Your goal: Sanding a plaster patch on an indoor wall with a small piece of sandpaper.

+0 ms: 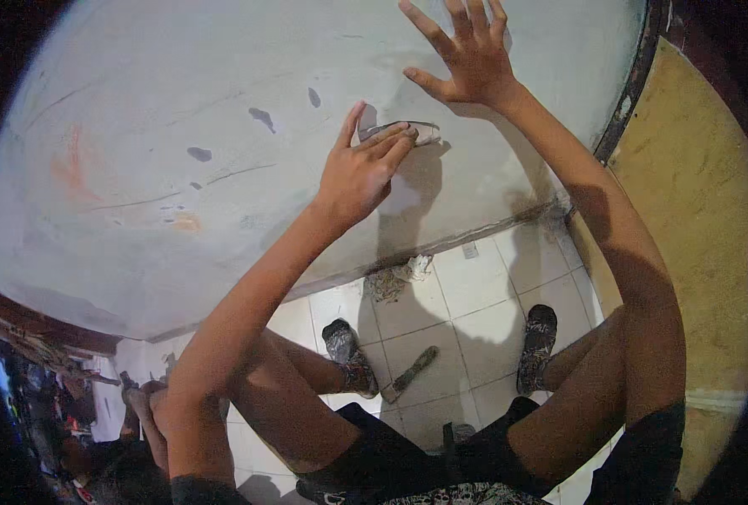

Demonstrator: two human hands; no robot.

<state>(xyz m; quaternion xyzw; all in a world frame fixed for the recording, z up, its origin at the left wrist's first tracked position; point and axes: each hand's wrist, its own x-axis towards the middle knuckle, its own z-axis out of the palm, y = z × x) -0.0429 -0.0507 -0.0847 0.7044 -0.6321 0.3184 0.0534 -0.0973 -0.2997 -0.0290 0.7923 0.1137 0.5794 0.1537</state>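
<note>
My left hand [359, 175] is at the pale wall [247, 59], fingers closed on a thin flat piece [427, 132] with a dark edge. One finger points up along the wall, apart from the others. The piece lies against the wall, and the fingers hide part of it, so its exact kind cannot be told. Higher and to the right, my right hand [477, 69] is open, fingers spread, palm toward the wall and holding nothing. Dark grey patches [262, 118] and thin cracks mark the wall left of my left hand.
Between my feet a flat tool with a long handle [414, 370] lies on the white tiled floor [462, 295]. Crumbled debris [385, 284] and a crumpled whitish scrap [417, 268] sit at the wall's foot. A yellowish panel [685, 210] stands right. Another person's leg [142, 417] shows lower left.
</note>
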